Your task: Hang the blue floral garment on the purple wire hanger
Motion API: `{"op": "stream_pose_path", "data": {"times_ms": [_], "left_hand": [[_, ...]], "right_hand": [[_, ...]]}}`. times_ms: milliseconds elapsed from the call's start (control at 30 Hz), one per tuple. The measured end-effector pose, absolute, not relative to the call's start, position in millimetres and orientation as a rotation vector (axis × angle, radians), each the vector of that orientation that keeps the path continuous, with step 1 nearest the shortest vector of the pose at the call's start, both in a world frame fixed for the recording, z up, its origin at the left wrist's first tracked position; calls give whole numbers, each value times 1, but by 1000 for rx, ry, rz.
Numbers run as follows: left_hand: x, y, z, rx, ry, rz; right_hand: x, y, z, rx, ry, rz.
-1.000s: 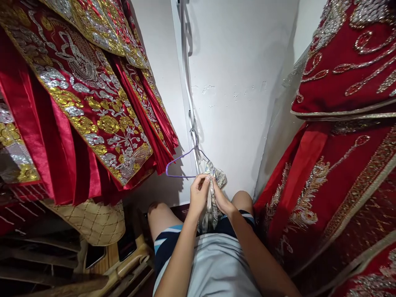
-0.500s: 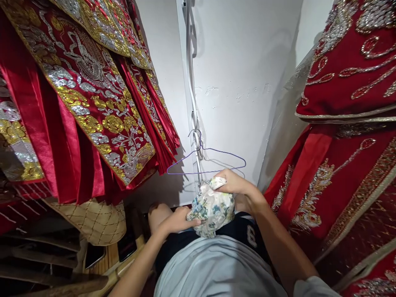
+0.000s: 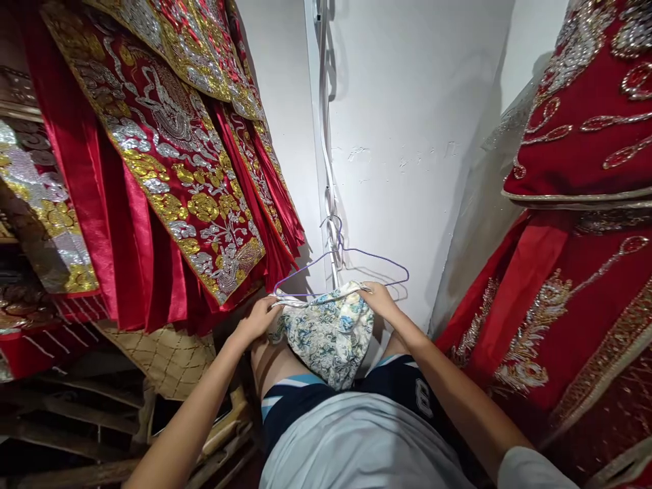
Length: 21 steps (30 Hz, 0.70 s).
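A floral cloth (image 3: 329, 333), white with blue and green print, is spread between my two hands over my lap. My left hand (image 3: 261, 318) is closed on its upper left edge. At the upper right edge, my right hand (image 3: 377, 299) pinches the same cloth. Just above and behind it hangs a purple wire hanger (image 3: 379, 253) on a white cord by the wall; its lower bar is partly hidden by the cloth.
Red garments with gold and silver embroidery (image 3: 204, 204) hang on the left, and beaded red garments (image 3: 585, 156) on the right. A white wall (image 3: 397, 102) stands ahead. Lower left is a wooden chair or rack (image 3: 76, 421) with a beige quilted cloth (image 3: 168, 356).
The bunched cloth has opened out wide. My left hand has moved left and up to its corner, while my right hand stays near the other edge. The view has shifted slightly.
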<state>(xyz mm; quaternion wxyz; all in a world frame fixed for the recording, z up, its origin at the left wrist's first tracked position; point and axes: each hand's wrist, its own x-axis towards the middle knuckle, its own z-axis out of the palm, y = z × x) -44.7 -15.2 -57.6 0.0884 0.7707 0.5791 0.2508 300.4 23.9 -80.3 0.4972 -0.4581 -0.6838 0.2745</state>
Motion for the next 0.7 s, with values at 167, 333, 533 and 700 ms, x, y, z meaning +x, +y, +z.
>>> {"op": "stream_pose_path", "data": {"times_ms": [167, 333, 533, 700], "left_hand": [[-21, -39, -36, 2360, 1679, 915], [8, -26, -12, 2366, 1804, 1074], [13, -2, -7, 2235, 1920, 691], [37, -5, -4, 2472, 1485, 1084]], "right_hand": [[329, 6, -67, -1160, -1638, 536], [331, -7, -54, -1141, -1656, 525], [330, -11, -65, -1157, -1665, 505], [315, -14, -73, -1094, -1666, 594]]}}
